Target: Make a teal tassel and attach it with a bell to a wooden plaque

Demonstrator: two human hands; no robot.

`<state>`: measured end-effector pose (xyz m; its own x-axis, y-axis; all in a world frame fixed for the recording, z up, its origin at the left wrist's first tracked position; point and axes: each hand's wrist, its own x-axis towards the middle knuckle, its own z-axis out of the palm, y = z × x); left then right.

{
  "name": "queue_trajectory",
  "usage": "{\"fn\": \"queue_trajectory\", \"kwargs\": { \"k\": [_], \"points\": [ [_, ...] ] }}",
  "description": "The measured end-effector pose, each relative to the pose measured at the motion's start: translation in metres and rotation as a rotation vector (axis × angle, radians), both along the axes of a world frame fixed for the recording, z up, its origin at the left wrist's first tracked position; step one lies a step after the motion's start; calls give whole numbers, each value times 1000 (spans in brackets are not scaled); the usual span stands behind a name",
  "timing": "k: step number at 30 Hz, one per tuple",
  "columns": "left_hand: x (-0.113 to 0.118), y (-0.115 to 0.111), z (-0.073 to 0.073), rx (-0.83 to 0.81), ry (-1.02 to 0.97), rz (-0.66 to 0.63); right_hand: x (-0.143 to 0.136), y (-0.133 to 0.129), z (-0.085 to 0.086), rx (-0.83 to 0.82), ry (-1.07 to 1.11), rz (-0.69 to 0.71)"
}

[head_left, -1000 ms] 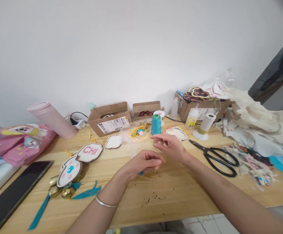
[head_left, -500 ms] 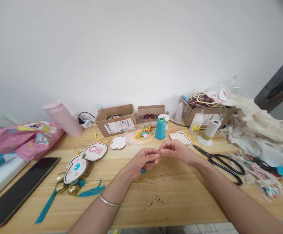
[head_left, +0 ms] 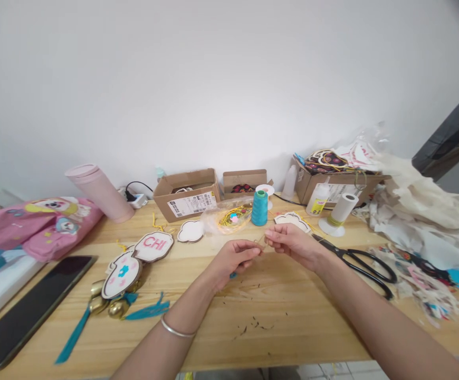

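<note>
My left hand (head_left: 237, 258) pinches a thin tan cord (head_left: 263, 240) between thumb and fingers, above the middle of the table. A small bit of teal material shows below its curled fingers; the rest of that is hidden. Close beside it on the right, my right hand (head_left: 290, 241) pinches the same cord a little higher, and a short piece spans the gap between the fingertips. Behind the hands stands a teal thread cone (head_left: 259, 209). To its right lies a white cloud-shaped patch (head_left: 292, 221), partly covered by my right hand.
Black scissors (head_left: 362, 264) lie right of my right forearm, near scraps (head_left: 423, 287). Left are a CHI patch (head_left: 153, 246), brass bells (head_left: 117, 308) with teal tassels, and a phone (head_left: 35, 311). Cardboard boxes (head_left: 190, 196), a glue bottle (head_left: 318, 198) and a pink tumbler (head_left: 101, 192) line the wall.
My right hand has moved slightly up and to the right, away from the left fingertips. The cord between them shows more now. The teal bit under my left hand is more hidden.
</note>
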<state>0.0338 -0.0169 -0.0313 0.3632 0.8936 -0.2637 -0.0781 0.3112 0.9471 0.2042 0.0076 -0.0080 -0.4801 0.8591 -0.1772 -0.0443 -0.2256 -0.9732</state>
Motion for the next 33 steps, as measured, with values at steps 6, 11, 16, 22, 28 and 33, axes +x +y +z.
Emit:
{"fn": "queue_trajectory", "kwargs": {
  "k": [6,11,16,22,28,33],
  "points": [
    [3,2,-2,53,20,99,-13,-4,-5,151,-113,-157],
    [3,2,-2,83,17,103,-16,-1,-13,270,-128,-204],
    [3,2,-2,119,91,97,-16,-3,-13,245,-127,-216],
    [2,1,0,146,31,45,-20,-4,-13,248,-90,-286],
    [3,1,0,144,-18,60,-21,-7,-14,377,-189,-262],
    [3,2,0,113,-85,114,-19,-5,-18,492,-251,-283]
  ]
}}
